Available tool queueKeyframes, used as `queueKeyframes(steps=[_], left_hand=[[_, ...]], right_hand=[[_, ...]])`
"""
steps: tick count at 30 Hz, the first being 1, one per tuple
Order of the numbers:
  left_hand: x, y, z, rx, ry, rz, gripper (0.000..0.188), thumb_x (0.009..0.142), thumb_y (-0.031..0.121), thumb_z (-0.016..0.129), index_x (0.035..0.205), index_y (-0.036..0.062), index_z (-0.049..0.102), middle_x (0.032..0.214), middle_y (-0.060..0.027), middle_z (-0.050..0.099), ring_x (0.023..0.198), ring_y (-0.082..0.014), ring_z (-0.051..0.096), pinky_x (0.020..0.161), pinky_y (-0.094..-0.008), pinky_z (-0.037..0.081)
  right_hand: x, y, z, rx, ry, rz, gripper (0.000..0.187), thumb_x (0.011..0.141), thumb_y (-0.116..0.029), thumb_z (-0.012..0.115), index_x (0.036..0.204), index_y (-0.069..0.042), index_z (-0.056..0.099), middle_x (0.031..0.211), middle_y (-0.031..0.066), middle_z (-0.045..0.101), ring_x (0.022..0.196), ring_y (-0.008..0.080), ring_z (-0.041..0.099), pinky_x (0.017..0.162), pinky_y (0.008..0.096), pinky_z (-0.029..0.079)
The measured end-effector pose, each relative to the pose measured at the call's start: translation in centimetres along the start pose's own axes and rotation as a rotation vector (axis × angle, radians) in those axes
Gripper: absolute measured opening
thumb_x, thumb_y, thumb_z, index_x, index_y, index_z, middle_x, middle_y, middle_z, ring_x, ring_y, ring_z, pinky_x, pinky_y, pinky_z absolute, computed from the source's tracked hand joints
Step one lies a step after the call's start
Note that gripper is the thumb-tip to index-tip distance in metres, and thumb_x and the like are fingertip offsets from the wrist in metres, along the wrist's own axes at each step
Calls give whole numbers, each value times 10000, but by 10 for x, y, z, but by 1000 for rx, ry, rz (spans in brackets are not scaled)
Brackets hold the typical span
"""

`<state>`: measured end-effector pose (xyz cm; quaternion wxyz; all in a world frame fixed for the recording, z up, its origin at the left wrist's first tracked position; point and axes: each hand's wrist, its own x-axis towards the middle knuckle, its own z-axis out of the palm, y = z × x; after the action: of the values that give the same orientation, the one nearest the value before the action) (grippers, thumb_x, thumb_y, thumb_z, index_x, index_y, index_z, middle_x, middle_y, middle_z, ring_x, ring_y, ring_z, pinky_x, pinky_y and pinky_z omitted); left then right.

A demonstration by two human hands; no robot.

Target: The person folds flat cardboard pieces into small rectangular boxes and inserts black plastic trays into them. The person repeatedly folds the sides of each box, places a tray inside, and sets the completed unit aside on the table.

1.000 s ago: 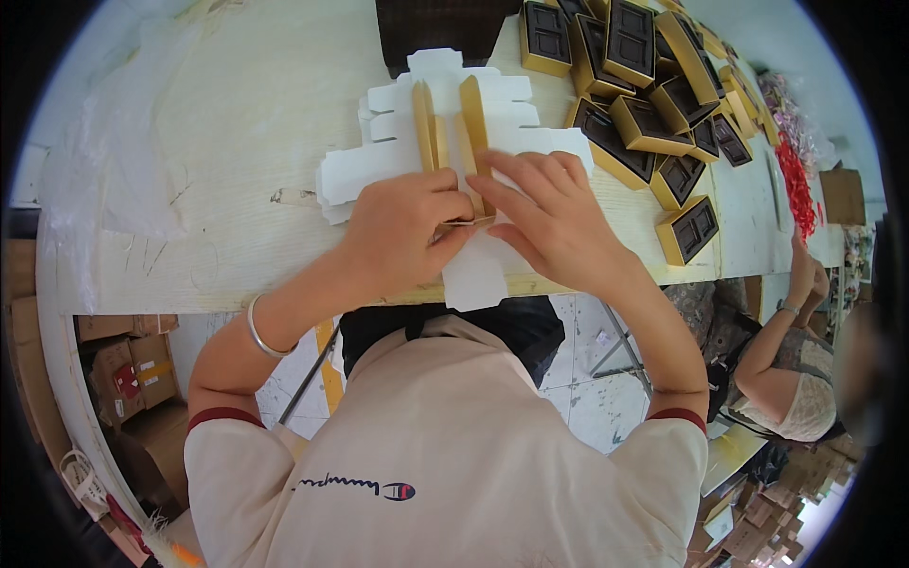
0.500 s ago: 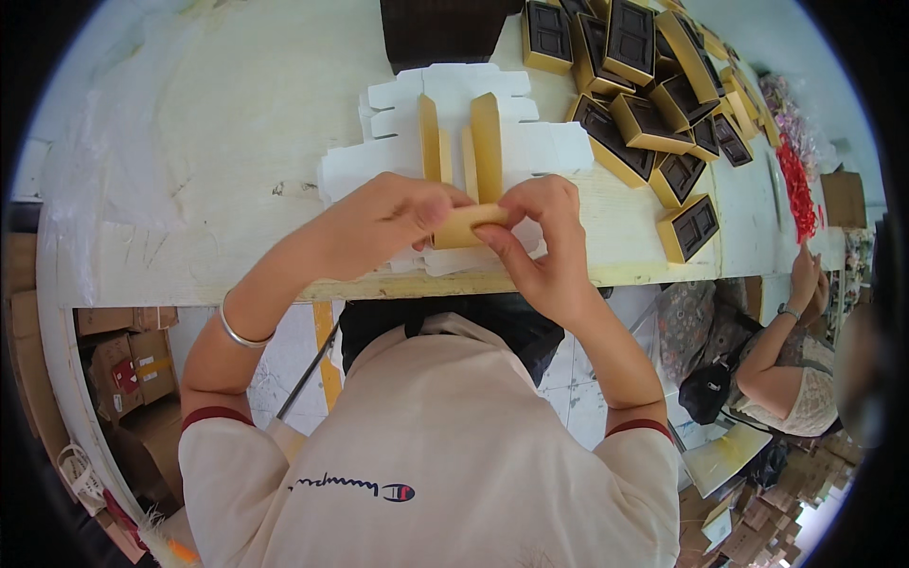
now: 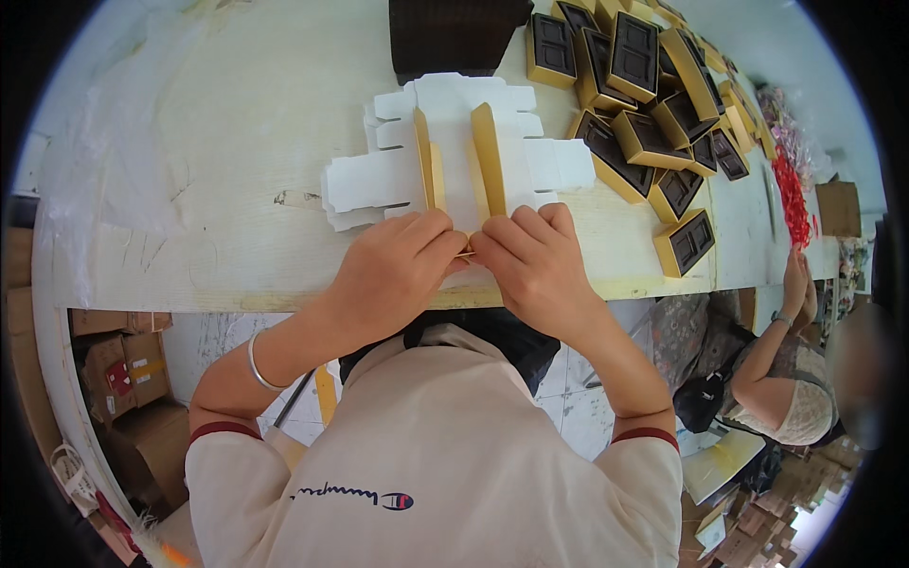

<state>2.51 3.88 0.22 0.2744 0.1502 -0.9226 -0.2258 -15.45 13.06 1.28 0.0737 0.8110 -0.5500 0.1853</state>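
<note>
On a spread of flat white card blanks [image 3: 365, 180] stands a partly folded gold card box [image 3: 488, 156]. Its two long gold walls are raised, and its white inside faces up. My left hand [image 3: 396, 270] and my right hand [image 3: 535, 270] meet at the box's near end, by the table's front edge. The fingers of both are closed in a pinch on the gold end flap, which they mostly cover. A thin bit of folded edge shows between the fingertips.
Several gold boxes with dark inserts [image 3: 651, 140] lie heaped at the right. A dark brown stack [image 3: 454, 38] stands behind the blanks. Clear plastic sheeting [image 3: 104, 170] covers the far left. Another person's hands [image 3: 797, 284] hold red strands [image 3: 793, 204] farther right.
My left hand has come down onto the near flap, its fingers now closed. My right hand has turned knuckles-up beside it. The near end flap, visible before, is now mostly covered.
</note>
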Motion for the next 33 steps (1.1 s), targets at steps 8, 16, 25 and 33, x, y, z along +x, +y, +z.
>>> queueKeyframes(steps=[8,16,25,33], left_hand=[[13,-14,-21,-101,-203,-44,131,742,30,699,850,25,624,832,-76,604,793,-271,600,648,-351,480],[38,-29,-56,313,-41,272,307,665,149,767,945,88,659,1116,-31,594,914,-240,574,781,-379,473],[15,-25,-23,243,-249,163,488,617,171,801,1079,118,653,1127,-53,590,889,-242,574,776,-385,474],[32,-31,-40,4,-303,201,399,595,161,813,960,112,660,1235,-31,565,891,-235,574,812,-345,478]], right_hand=[[12,24,-28,286,-145,55,335,710,-103,733,1036,-90,656,1177,92,559,985,251,539,839,365,371],[6,55,-35,-196,59,-95,229,727,-76,645,954,-52,625,800,29,541,824,208,513,776,357,378],[-5,-21,-33,245,36,10,453,720,-52,707,1162,-19,610,913,68,601,826,225,549,752,360,393],[-19,21,-27,151,-125,-74,421,637,-152,768,1046,-112,676,960,56,578,891,236,535,829,382,377]])
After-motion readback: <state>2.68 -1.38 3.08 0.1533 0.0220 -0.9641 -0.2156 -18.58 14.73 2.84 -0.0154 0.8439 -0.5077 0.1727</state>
